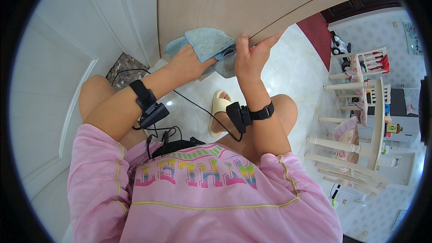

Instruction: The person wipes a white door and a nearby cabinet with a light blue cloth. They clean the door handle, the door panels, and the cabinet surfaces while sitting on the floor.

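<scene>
A light-blue and grey microfibre cloth (210,42) is bunched against the lower edge of a light wood panel (216,3). My left hand (189,62) holds the cloth; a fold of it drapes over the fingers and hides them. Just to the right, my right hand (251,59) grips the panel at its lower edge. The right thumb lies upright against the wood, and the other fingers reach along the edge, partly hidden. Part of the cloth hangs beside the right palm. A dark seam (314,1) runs along the panel's right side.
Black devices are strapped to my left wrist (152,111) and right wrist (243,116), with a black cable (199,106) between them. A white panelled door (50,84) stands at left. On the right are a white dining table (377,125), chairs (347,160) and a red mat (314,35).
</scene>
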The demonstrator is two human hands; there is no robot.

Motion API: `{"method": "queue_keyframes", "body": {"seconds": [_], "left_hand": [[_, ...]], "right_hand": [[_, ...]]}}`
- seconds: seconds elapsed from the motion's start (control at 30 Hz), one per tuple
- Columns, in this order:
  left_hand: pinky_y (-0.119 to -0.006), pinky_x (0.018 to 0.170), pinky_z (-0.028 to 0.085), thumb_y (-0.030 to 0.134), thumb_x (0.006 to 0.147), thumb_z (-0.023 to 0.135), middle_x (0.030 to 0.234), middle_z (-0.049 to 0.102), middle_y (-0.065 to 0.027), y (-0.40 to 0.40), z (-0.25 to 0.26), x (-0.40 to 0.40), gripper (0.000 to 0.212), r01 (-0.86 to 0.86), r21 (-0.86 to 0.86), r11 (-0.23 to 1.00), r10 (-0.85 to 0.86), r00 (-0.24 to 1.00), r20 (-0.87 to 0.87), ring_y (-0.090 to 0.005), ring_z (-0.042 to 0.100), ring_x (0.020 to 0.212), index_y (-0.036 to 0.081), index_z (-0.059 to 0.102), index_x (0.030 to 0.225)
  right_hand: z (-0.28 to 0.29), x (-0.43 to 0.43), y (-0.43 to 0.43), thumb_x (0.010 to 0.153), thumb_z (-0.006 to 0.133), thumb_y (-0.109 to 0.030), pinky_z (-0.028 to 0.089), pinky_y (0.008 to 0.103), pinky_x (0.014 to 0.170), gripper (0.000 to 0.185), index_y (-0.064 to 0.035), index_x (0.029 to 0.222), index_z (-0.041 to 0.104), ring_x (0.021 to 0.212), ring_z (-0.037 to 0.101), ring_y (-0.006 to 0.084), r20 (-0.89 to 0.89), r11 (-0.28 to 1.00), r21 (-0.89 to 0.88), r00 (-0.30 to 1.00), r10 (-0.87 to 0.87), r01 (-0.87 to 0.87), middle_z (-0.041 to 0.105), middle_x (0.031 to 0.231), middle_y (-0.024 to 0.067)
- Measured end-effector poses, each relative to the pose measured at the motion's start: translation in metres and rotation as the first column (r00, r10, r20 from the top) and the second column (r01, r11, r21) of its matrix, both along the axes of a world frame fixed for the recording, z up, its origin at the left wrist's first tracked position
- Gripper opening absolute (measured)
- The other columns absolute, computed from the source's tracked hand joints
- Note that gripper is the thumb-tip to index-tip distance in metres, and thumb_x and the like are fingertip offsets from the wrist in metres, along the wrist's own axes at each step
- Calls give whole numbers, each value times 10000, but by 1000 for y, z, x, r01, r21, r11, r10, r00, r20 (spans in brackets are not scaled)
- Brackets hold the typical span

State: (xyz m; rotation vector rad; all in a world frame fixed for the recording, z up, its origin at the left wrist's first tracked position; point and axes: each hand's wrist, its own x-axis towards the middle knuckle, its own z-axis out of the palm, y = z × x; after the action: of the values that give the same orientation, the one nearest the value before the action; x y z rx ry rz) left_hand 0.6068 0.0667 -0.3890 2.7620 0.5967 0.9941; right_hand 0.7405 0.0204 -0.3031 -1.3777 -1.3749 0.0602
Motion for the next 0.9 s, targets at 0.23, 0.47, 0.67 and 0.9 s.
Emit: {"method": "queue_keyframes", "body": {"seconds": [0.23, 0.47, 0.67, 0.9], "left_hand": [[-404, 931, 365, 197, 801, 536, 1168, 520, -127, 2, 8, -1, 337, -33, -226, 974, 30, 999, -15, -322, 477, 1080, 64, 546, 1111], [-405, 903, 394, 192, 819, 539, 1158, 523, -151, 0, 55, 1, 368, -22, -307, 951, 78, 982, 172, -342, 481, 1074, 52, 499, 1157], [-396, 898, 399, 182, 801, 553, 1146, 526, -138, 11, 50, 2, 389, -68, -204, 977, 110, 973, 203, -327, 486, 1063, 61, 497, 1167], [-407, 854, 420, 117, 732, 573, 1080, 550, -140, 23, 82, -7, 311, -177, -65, 982, 188, 936, 297, -344, 508, 1010, 101, 585, 1042]], "right_hand": [[5, -3, 0, 772, 541, -92, 283, 361, 1004, 843, 1, 1383, -32, 1243, 313, 329, -9, 1000, -13, 1000, -25, 25, 194, 1387, 243], [35, -14, 14, 680, 664, -128, 188, 424, 1055, 988, 8, 1381, -19, 1312, 145, 358, 21, 962, 239, 989, -143, 134, 78, 1418, 242], [75, -26, 28, 606, 718, -151, 171, 459, 1058, 1102, 6, 1383, -47, 1308, 125, 378, 168, 853, 428, 901, -400, 299, 45, 1423, 239], [74, -17, 21, 582, 721, -148, 186, 474, 1046, 1133, 6, 1383, -65, 1284, 161, 393, 268, 865, 412, 869, -415, 286, 77, 1419, 239]]}}
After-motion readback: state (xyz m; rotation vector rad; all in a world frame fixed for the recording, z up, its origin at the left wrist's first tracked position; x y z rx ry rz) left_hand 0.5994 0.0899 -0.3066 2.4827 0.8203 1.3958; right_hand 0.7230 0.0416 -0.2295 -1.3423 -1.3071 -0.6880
